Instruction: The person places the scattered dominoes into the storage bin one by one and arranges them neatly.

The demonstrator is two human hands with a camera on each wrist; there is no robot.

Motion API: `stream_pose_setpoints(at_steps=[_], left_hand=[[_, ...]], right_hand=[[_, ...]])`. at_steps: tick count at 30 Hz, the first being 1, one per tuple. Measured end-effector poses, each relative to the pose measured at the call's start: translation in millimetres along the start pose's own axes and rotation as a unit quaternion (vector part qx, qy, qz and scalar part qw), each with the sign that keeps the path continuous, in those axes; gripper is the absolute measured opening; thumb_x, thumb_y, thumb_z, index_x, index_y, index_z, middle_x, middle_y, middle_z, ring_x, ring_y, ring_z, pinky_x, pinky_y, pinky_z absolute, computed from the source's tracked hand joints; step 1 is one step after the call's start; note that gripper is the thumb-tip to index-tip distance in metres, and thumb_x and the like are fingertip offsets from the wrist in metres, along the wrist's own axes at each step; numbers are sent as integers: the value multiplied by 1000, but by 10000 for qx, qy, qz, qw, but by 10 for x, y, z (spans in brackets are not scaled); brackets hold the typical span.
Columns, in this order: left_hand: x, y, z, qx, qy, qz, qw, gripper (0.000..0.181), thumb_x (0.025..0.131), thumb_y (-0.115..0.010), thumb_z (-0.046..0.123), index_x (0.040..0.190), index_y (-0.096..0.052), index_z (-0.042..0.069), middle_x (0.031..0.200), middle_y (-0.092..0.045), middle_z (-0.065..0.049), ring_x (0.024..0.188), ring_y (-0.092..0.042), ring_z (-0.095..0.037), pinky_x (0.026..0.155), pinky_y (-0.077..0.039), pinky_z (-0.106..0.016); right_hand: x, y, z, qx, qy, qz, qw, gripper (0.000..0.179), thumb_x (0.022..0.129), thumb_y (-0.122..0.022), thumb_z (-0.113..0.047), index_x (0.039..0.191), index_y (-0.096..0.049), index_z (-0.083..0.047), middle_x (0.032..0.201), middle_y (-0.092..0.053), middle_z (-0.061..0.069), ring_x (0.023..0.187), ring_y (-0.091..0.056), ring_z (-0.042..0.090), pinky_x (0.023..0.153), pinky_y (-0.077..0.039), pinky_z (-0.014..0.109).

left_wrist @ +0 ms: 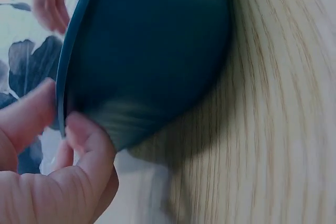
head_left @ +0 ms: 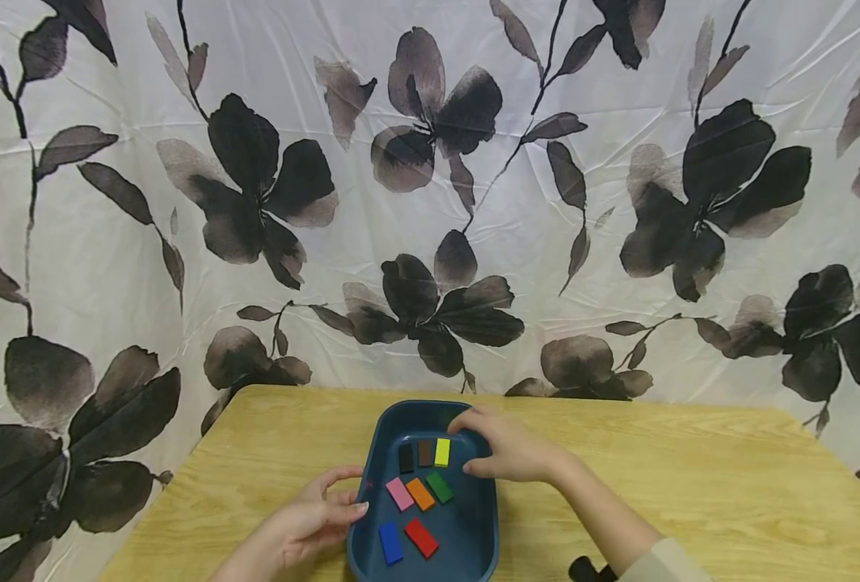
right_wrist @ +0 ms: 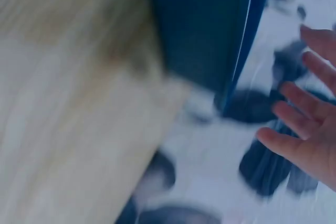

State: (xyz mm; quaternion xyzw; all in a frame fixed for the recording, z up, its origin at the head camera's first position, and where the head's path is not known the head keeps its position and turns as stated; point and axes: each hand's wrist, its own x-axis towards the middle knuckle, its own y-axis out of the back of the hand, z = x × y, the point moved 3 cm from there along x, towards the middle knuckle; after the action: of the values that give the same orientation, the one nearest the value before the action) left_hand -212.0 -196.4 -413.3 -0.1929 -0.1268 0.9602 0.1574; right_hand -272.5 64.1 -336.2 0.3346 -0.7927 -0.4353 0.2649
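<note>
A dark blue tray (head_left: 477, 529) with rounded corners stands on the wooden table, holding several small coloured rectangular blocks. Black (head_left: 406, 458), brown (head_left: 426, 453) and yellow (head_left: 441, 453) blocks form the far row. Pink (head_left: 399, 494), orange (head_left: 420, 494) and green (head_left: 440, 487) ones lie mid-tray, with blue (head_left: 390, 542) and red (head_left: 421, 537) nearer. At the tray's left side, my left hand (head_left: 314, 517) pinches the rim; the left wrist view shows thumb and fingers on either side of it. My right hand (head_left: 513, 447) hovers over the far right rim, fingers spread and holding nothing.
The wooden table (head_left: 663, 485) extends on both sides of the tray. A flower-patterned cloth (head_left: 430, 210) hangs behind its far edge. A small black object (head_left: 584, 569), partly cut off, shows beside the right forearm.
</note>
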Motion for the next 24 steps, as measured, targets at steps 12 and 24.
stream_pose_setpoints(at_steps=[12,24], left_hand=[[-521,601,387,6328,-2413,1774,7141,64,88,-60,38,143,-37,15,148,-26,-19,130,-29,-44,90,-30,-67],[-778,908,384,7768,-3567,2101,4747,90,78,-62,55,150,-18,24,156,0,3,141,7,-18,104,20,-44]], right_hand=[[-1191,462,780,-1403,-1200,1456,9720,56,96,-50,-34,147,-28,-24,149,-24,18,136,-11,45,88,-9,78],[-1951,615,1151,-2595,-1924,1455,9351,73,91,-53,-45,150,-11,-34,156,1,-6,140,15,20,87,1,79]])
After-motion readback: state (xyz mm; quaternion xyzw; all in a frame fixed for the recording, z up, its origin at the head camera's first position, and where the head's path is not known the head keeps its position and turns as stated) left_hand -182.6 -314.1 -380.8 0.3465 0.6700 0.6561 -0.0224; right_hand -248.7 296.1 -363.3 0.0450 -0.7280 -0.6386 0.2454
